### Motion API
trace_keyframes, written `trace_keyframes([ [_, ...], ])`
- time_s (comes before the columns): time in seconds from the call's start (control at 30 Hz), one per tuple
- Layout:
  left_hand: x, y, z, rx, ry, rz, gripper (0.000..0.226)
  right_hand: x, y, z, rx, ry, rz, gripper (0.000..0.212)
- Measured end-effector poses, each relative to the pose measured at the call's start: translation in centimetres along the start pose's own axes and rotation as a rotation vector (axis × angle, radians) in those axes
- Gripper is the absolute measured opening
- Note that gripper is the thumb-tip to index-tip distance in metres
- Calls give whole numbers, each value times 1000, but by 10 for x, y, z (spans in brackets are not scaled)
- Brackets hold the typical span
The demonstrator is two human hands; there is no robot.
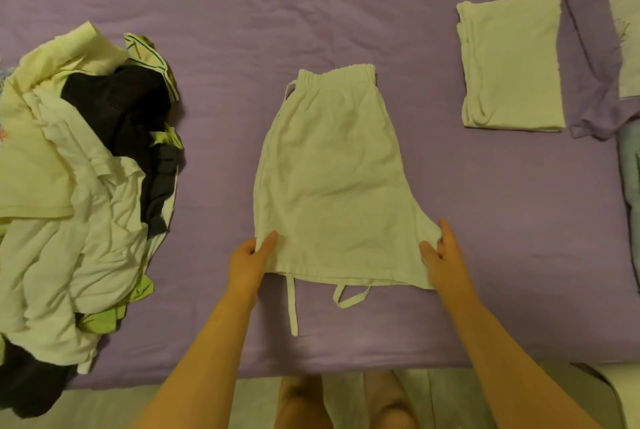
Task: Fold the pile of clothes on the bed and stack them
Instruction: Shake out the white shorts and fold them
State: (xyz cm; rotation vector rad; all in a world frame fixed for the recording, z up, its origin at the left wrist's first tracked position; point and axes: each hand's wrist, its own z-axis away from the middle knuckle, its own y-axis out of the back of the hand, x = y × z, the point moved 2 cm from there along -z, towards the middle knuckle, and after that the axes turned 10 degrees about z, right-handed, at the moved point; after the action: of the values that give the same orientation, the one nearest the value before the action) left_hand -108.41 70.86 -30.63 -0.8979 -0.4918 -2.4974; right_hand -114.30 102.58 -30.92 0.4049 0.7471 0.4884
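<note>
White shorts (332, 179) lie folded in half lengthwise in the middle of the purple bed (346, 13), elastic waistband at the far end, drawstrings trailing over the near hem. My left hand (251, 264) pinches the near left corner of the hem. The near right corner is pinched by my right hand (445, 260). A pile of unfolded clothes (76, 186), white, dark and light green, lies on the left. One folded white garment (510, 65) rests at the far right.
The bed's near edge (311, 375) runs just in front of my legs. A crumpled purple sheet edge and patterned fabric (627, 48) lie at the far right. Bare purple sheet surrounds the shorts.
</note>
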Motion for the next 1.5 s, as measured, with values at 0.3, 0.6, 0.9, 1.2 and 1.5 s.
trace_keyframes([
  [0.3,-2,10,-2,93,-72,-157,37,8,9,1,138,73,30,53],
  [0.6,-3,21,-1,-17,-41,-96,7,25,21,8,-43,28,-115,78],
  [0.9,14,-31,28,104,-753,-1232,59,-9,8,18,426,222,29,32],
  [1.2,-12,-68,10,-224,-354,-1363,82,0,-3,-6,52,-138,-455,47],
  [1.5,27,-106,-4,-300,-710,-1320,67,-71,-49,-12,-224,23,-466,26],
])
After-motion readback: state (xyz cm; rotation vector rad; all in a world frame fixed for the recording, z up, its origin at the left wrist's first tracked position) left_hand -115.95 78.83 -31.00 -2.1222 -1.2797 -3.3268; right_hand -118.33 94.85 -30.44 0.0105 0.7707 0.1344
